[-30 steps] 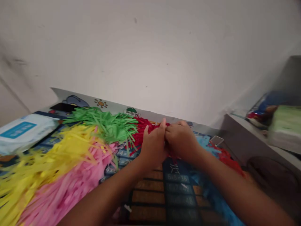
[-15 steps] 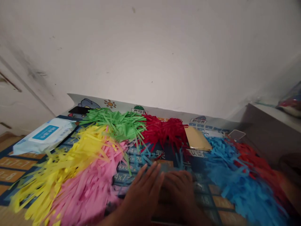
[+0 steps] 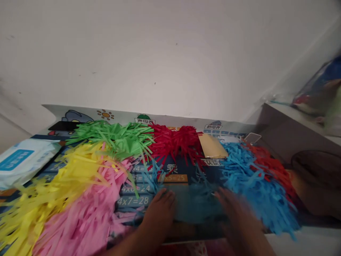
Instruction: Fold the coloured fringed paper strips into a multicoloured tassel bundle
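Note:
A thin teal-blue sheet with fringed ends (image 3: pixel 197 202) lies between my hands on the printed mat, partly see-through. My left hand (image 3: pixel 161 209) rests at its left edge, fingers stretched forward and down. Beside the sheet's right edge is my right hand (image 3: pixel 237 213), smeared by motion, its fingers extended and apart. Loose blue strips (image 3: pixel 153 174) lie just beyond my left hand. Left of it spreads a bundle of pink strips (image 3: pixel 85 209); to the right of my right hand is a blue strip bundle (image 3: pixel 258 188).
Yellow (image 3: pixel 66 177), green (image 3: pixel 114 137) and dark red (image 3: pixel 176 142) strip bundles lie around the mat (image 3: pixel 133 201). A wet-wipes pack (image 3: pixel 26 160) sits at left. Behind are a tan paper piece (image 3: pixel 213 145) and white wall (image 3: pixel 154 53). Red strips (image 3: pixel 269 163) border a grey box (image 3: pixel 295 135).
My hands were close together at the middle; now they are apart, the right one further right, with the teal-blue sheet showing between them. The view has turned slightly right.

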Available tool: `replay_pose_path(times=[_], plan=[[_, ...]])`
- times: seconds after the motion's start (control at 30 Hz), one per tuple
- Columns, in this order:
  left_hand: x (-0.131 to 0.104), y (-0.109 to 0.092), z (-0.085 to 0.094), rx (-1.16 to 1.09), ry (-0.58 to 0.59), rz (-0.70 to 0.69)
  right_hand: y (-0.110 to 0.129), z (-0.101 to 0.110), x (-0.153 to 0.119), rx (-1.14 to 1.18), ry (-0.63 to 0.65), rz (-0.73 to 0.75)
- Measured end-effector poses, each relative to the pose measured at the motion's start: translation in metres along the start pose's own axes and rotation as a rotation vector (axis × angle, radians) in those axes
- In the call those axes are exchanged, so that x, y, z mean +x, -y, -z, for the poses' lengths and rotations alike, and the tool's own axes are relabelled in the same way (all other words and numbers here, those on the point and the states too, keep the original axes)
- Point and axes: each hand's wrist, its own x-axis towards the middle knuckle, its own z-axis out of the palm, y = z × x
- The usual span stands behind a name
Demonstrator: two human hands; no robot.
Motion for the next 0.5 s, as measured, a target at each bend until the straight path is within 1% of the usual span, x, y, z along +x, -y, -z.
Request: replay_pose_path(times=[0.07, 0.1, 0.17, 0.2, 0.23, 0.3, 0.37, 0.43, 0.5], plan=[[0.0, -0.003, -0.006, -0.013, -0.03, -0.005, 0.036, -0.007, 0.0, 0.15, 0.004, 0.161], [-0.001, -0.004, -0.009, -0.023, -0.05, -0.011, 0.052, -0.014, 0.001, 0.205, 0.011, 0.194], [-0.006, -0.001, -0.011, -0.042, -0.087, -0.024, 0.073, -0.032, 0.004, 0.29, 0.042, 0.145], [-0.01, 0.001, -0.011, -0.051, -0.101, -0.025, 0.077, -0.041, 0.004, 0.333, 0.058, 0.104], [-0.014, 0.005, -0.01, -0.064, -0.116, -0.022, 0.076, -0.049, 0.004, 0.378, 0.072, 0.069], [-0.022, 0.012, -0.005, -0.133, -0.156, -0.012, 0.065, -0.058, 0.003, 0.469, 0.115, 0.023], [-0.027, 0.018, 0.005, -0.253, -0.198, 0.041, 0.052, -0.056, 0.005, 0.543, 0.166, -0.049], [-0.026, 0.019, 0.018, -0.374, -0.199, 0.17, 0.044, -0.049, 0.014, 0.602, 0.222, -0.139], [-0.018, 0.016, 0.029, -0.428, -0.161, 0.335, 0.042, -0.041, 0.029, 0.63, 0.256, -0.192]])
